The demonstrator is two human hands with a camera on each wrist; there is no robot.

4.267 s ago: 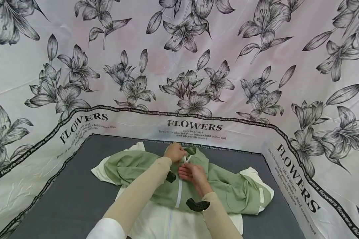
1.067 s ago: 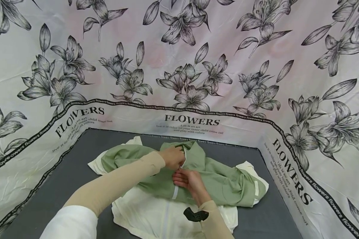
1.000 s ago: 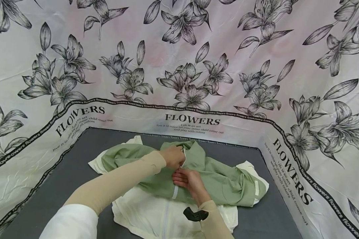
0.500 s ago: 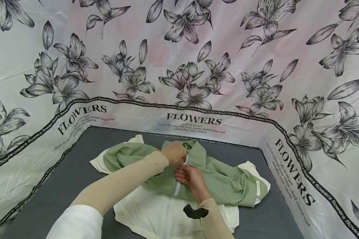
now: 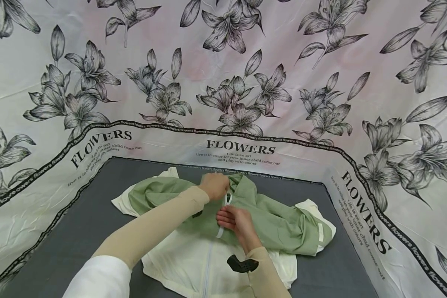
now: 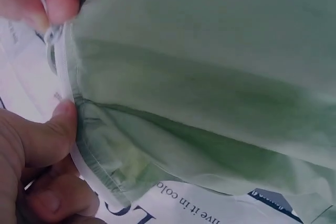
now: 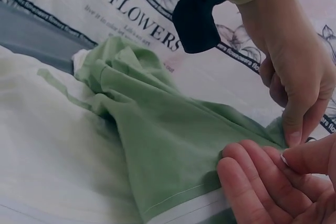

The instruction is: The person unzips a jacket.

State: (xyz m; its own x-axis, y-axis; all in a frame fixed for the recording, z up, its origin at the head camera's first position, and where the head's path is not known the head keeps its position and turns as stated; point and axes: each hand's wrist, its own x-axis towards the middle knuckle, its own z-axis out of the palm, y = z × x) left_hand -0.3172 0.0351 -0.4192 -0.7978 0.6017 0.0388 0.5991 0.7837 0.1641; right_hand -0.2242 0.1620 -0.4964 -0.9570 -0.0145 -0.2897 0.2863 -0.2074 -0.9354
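- The thumb and index finger of the left hand [image 5: 214,186] pinched the edge of a white zip [image 5: 228,200] near the top of its run, its remaining fingers [image 6: 68,200] curled beneath.
- The right hand [image 5: 236,220], just below, pinched the same zip between thumb and index finger; its other fingers [image 7: 252,182] lay close together, loosely bent, with the palm side turned toward the left. Exactly which part of the zip it held was hidden.
- The left forearm, in a beige sleeve [image 5: 152,227], slanted in from the lower left across the garment, the back of the hand uppermost.
- The right forearm rose from the lower right, a black curved device [image 5: 242,263] at its wrist.
- The zip ran down the middle of a pale green fabric garment [image 5: 279,227] with cream sleeve ends, spread across the far part of a dark grey surface [image 5: 59,248].
- Cream fabric [image 5: 179,265] lay flat on the near side, partly under the green; whether they were one piece could not be told.
- Behind stood a white flower-printed backdrop [image 5: 197,111].
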